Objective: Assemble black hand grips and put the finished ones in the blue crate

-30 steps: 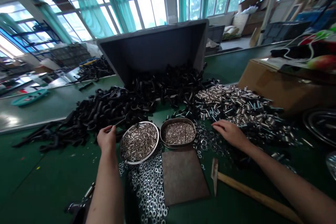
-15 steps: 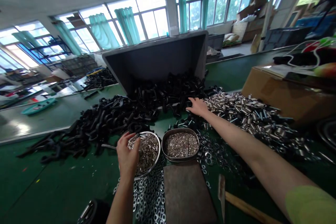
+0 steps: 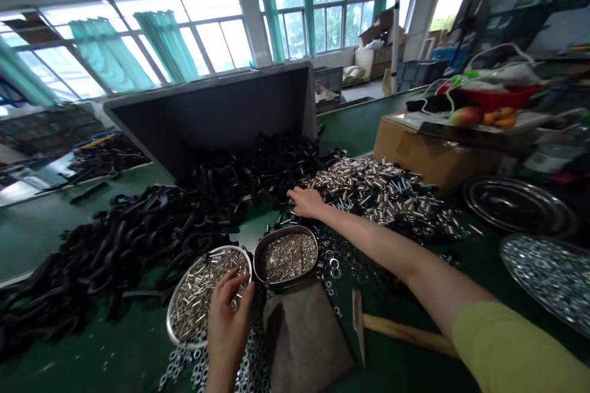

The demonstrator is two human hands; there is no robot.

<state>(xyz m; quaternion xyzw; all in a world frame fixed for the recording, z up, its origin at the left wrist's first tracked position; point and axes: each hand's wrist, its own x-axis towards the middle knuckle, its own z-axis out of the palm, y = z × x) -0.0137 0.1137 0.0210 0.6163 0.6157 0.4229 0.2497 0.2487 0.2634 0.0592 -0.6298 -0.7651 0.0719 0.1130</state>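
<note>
My left hand (image 3: 230, 313) hovers over the right part of a round white-rimmed bowl (image 3: 193, 298) of small metal pins, its thumb and fingers apart and nothing visible between them. Farther out, my right hand (image 3: 305, 202) reaches to the left edge of a heap of silver metal cylinders (image 3: 364, 181), beside the black plastic parts (image 3: 230, 175). Its fingers are bent together; whatever they pinch is too small to make out. Between the hands stands an oval tin (image 3: 286, 256) of tiny metal pieces.
A grey bin (image 3: 221, 110) lies tipped behind the black parts. Near me are a dark flat block (image 3: 306, 338), a hammer (image 3: 401, 331) and loose washers (image 3: 249, 356). At right stand a cardboard box (image 3: 415, 153) and a tray of small metal parts (image 3: 548, 276).
The view has swung to the right. My right hand's fingers, spread before, have drawn together near the black parts. My left hand remains over the bowl with its fingers apart.
</note>
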